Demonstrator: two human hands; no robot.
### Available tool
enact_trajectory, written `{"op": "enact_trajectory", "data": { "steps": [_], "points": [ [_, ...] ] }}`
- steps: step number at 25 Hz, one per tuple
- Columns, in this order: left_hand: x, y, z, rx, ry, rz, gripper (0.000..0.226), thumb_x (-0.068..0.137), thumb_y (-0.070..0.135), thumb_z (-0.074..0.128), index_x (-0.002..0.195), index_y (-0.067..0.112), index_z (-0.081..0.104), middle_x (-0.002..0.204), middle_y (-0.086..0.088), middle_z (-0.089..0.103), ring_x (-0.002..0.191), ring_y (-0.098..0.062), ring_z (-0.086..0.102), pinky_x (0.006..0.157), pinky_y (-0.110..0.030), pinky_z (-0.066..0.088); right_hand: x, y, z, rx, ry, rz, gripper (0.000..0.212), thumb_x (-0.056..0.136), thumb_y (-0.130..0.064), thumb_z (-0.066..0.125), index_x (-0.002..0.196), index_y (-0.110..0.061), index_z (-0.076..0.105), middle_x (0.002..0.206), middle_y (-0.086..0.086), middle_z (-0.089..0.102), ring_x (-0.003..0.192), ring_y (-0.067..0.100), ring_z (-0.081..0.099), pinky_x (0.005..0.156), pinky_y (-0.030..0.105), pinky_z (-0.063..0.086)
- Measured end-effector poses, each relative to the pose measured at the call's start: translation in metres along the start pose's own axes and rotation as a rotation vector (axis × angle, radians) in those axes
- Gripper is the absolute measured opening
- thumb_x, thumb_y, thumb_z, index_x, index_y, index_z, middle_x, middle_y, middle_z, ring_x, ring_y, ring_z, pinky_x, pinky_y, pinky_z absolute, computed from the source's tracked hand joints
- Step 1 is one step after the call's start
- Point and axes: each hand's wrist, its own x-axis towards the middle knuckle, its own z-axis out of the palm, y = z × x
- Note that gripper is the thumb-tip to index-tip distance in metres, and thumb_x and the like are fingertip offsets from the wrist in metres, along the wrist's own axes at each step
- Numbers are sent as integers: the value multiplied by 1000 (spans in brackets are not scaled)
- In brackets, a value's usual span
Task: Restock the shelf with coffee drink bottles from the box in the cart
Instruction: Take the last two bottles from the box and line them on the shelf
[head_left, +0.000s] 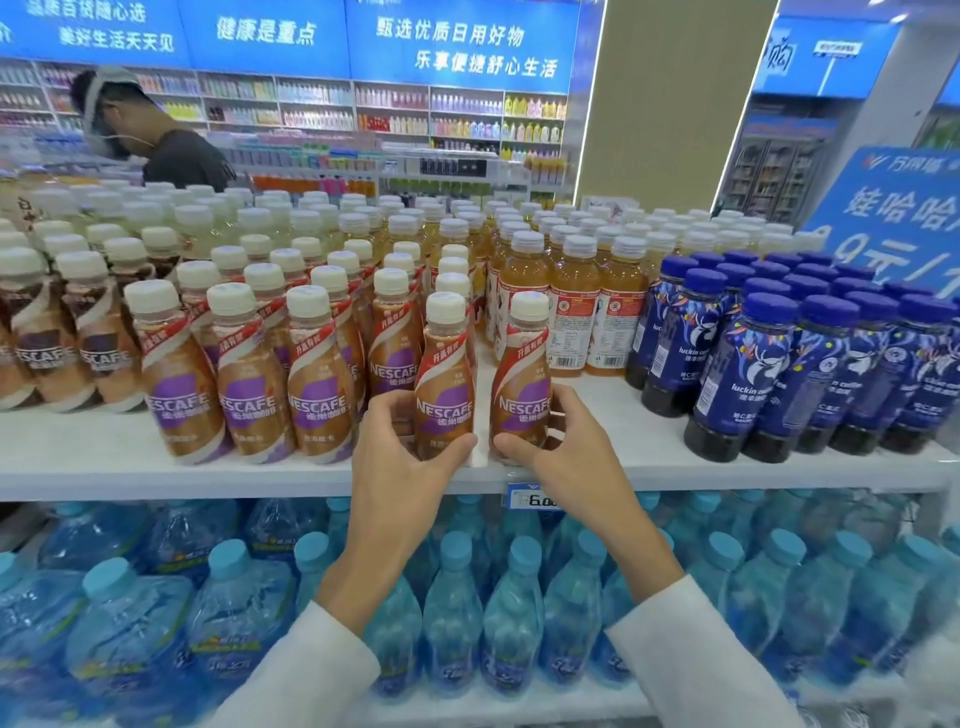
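A: Where do the coffee bottles stand?
B: Two are upright at the front edge of the shelf (602, 421), caps up, side by side, not touching. The left hand (410, 447) wraps the lower body of the left bottle (444, 374), thumb in front. The right hand (558, 447) grasps the right bottle (522, 371) the same way.
A: Which hand is nearer?
B: Each is on its own bottle. The left bottle is just beside the Nescafé row (249, 384). The right bottle stands apart from it, in front of the orange drink bottles (574, 296). I judge a straight push back into the shelf comes next.
A: Labels?
B: "NESCAFE" on purple, under a red band of Chinese characters. The blue bottles (753, 379) toward the right end read "luckin coffee". The price tag (535, 498) on the front lip shows "6.0". I cannot see the box or the cart
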Motion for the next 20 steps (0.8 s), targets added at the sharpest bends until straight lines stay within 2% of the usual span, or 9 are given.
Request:
{"op": "enact_trajectory", "data": {
  "steps": [5, 8, 11, 15, 18, 20],
  "points": [
    [-6, -3, 1, 4, 20, 19, 70, 71, 34, 91, 125, 31, 46, 122, 8, 61, 106, -5, 63, 80, -11, 53, -3, 0, -3, 35, -45, -8, 71, 76, -31, 88, 137, -29, 50, 127, -12, 63, 113, 4, 61, 96, 28, 55],
    [-7, -8, 1, 28, 15, 23, 70, 73, 35, 90, 128, 29, 47, 125, 5, 60, 109, -9, 62, 88, -19, 55, -8, 2, -2, 37, -2, -5, 76, 74, -31, 89, 139, -27, 50, 129, -11, 63, 113, 6, 62, 96, 29, 55],
    [-8, -8, 1, 25, 14, 11, 67, 76, 33, 88, 129, 29, 48, 126, 4, 60, 109, -9, 62, 86, -15, 52, -12, 3, 3, 30, 48, -4, 68, 77, -29, 87, 136, -26, 54, 125, -10, 65, 107, 4, 64, 91, 23, 56],
    [-11, -12, -3, 46, 22, 39, 65, 81, 34, 84, 135, 26, 49, 128, 5, 59, 114, -10, 60, 96, -31, 56, -18, -1, 13, 27, 78, -33, 64, 73, -30, 90, 128, -25, 58, 116, -12, 68, 98, 0, 66, 80, 14, 55],
    [-16, -20, -9, 93, 66, 42, 69, 86, 37, 79, 144, 24, 45, 135, 4, 57, 124, -16, 56, 104, -43, 51, -20, -6, 27, -10, 110, -38, 63, 69, -36, 92, 120, -27, 56, 112, -12, 68, 95, 2, 67, 80, 19, 58],
    [-19, -24, -15, 116, 104, 47, 68, 88, 38, 76, 146, 25, 43, 137, 3, 55, 127, -18, 52, 105, -46, 49, -19, -10, 39, -33, 113, -38, 64, 68, -39, 92, 118, -28, 53, 112, -11, 67, 95, 4, 67, 81, 23, 59]
  ]
}}
